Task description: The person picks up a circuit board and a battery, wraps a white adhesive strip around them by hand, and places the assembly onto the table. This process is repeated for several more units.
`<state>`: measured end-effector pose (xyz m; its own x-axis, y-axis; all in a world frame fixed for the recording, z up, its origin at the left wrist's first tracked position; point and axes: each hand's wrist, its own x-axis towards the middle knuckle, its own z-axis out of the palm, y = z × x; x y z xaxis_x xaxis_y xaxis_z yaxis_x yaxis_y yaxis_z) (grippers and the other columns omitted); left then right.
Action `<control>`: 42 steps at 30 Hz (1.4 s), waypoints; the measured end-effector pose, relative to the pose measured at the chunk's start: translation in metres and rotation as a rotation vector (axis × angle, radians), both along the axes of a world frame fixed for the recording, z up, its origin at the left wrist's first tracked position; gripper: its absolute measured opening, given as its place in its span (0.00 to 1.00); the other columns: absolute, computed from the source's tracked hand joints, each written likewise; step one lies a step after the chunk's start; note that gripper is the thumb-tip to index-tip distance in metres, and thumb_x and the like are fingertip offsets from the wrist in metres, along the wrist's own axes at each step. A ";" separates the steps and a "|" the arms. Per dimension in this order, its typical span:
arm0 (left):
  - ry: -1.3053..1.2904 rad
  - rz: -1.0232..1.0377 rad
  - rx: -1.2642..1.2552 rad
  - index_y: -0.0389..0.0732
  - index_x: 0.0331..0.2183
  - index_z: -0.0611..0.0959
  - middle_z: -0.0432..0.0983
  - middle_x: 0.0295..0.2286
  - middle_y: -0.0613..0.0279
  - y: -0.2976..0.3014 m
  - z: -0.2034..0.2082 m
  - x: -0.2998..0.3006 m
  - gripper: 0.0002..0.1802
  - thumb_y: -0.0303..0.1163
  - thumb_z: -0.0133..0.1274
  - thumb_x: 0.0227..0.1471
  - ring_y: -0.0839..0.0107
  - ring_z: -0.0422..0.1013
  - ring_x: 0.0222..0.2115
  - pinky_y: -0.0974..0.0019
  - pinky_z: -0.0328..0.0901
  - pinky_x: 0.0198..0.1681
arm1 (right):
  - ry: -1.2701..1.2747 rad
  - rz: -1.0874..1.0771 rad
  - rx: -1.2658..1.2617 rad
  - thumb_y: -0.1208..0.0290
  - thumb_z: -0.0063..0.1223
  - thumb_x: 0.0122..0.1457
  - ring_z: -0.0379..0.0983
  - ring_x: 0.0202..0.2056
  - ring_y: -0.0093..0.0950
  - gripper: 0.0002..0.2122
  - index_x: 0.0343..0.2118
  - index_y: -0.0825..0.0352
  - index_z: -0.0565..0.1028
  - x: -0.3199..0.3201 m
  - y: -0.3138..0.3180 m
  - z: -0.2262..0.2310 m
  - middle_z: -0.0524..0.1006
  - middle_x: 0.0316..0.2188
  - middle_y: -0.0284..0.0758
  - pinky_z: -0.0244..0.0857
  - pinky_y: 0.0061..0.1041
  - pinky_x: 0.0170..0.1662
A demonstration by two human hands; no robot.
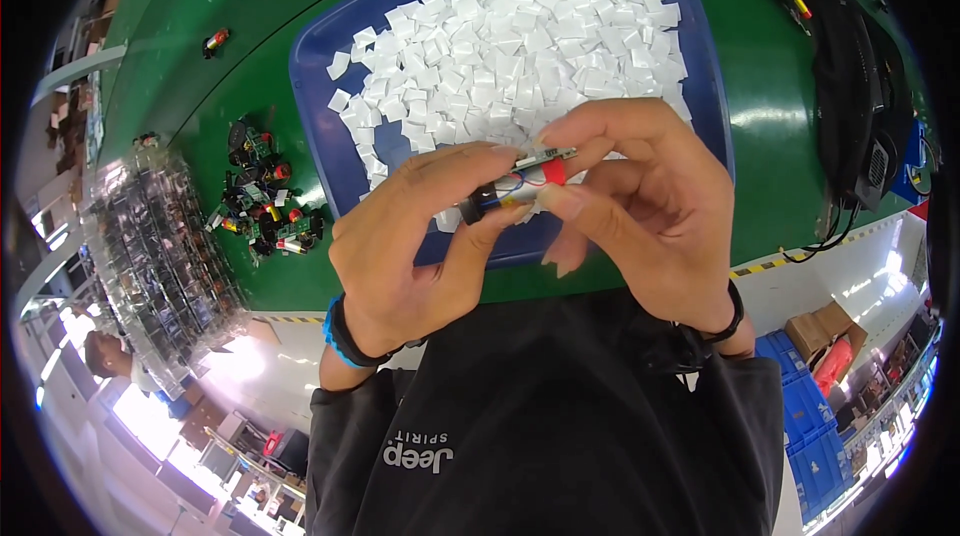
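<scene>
Between my two hands is a small electronic assembly (522, 186) with a silvery cylinder, a red end, thin red and blue wires, a narrow circuit board and a black part. My left hand (405, 241) pinches its black end between thumb and fingers. At the red end, my right hand (660, 211) closes thumb and index finger on it, its other fingers curled below. Both hands hover over the near edge of a blue tray (308, 101). A heap of small white square pieces (530, 46) fills much of that tray.
Similar assemblies lie piled (262, 201) on the green table (760, 126), left of the tray. Single ones (215, 42) sit farther off. A black bag-like item (850, 76) with a cable is at right. Clear plastic trays (150, 246) stand at left, near another person (112, 356).
</scene>
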<state>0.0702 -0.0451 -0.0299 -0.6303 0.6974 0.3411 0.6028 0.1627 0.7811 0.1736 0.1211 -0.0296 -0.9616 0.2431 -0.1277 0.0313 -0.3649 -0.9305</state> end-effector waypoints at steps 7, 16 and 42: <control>-0.336 -0.020 -0.189 0.35 0.40 0.82 0.79 0.31 0.61 -0.003 0.030 -0.039 0.12 0.25 0.62 0.52 0.80 0.72 0.27 0.75 0.68 0.27 | 0.044 0.031 0.118 0.85 0.55 0.59 0.77 0.28 0.22 0.17 0.51 0.73 0.69 -0.007 -0.002 -0.003 0.78 0.39 0.38 0.72 0.18 0.30; -0.156 0.297 -1.020 0.42 0.45 0.80 0.75 0.37 0.68 -0.042 -0.014 -0.306 0.20 0.45 0.58 0.57 0.74 0.68 0.38 0.64 0.65 0.42 | 0.075 0.130 0.540 0.85 0.60 0.53 0.78 0.30 0.23 0.18 0.48 0.68 0.75 0.005 0.003 0.000 0.80 0.35 0.37 0.70 0.19 0.32; 0.730 -0.245 -0.216 0.42 0.30 0.80 0.77 0.41 0.58 0.003 0.044 -0.042 0.17 0.17 0.65 0.32 0.56 0.72 0.42 0.60 0.67 0.46 | -0.196 0.181 -0.039 0.70 0.47 0.68 0.79 0.26 0.23 0.10 0.40 0.73 0.74 -0.014 0.007 0.000 0.81 0.28 0.41 0.69 0.17 0.24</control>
<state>0.0286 -0.0417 0.0141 -0.1205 0.8847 0.4503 0.9879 0.0621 0.1422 0.1599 0.1285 -0.0298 -0.9449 0.0608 -0.3215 0.2773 -0.3727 -0.8855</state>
